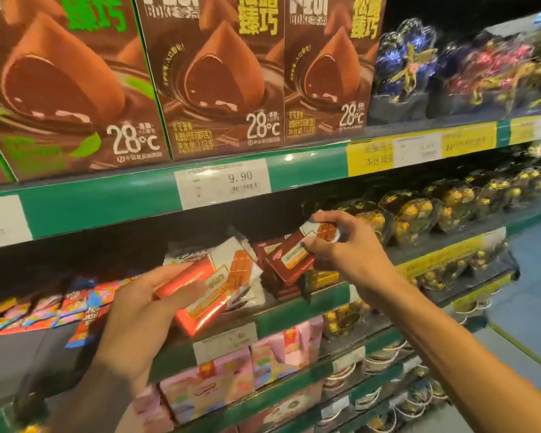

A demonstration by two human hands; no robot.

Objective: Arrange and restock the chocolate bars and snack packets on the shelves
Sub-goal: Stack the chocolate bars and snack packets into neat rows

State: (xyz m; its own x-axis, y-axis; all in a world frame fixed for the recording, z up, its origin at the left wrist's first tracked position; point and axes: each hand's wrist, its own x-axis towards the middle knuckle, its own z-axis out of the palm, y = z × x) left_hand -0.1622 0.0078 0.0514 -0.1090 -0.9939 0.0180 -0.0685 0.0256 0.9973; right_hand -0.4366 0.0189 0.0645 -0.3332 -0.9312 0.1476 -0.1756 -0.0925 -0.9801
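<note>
Chocolate fills my view: my left hand point(144, 303) grips a shiny red foil-wrapped chocolate bar point(197, 295) before the green-edged middle shelf point(297, 310), while my right hand point(341, 245) pinches a dark brown chocolate bar point(294, 256) above the stacked bars there.

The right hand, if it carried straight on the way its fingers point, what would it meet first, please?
Probably the dark red chocolate bars stacked on the shelf just beyond the bar that the right hand pinches; depth is unclear, so it may pass just above them.
</note>
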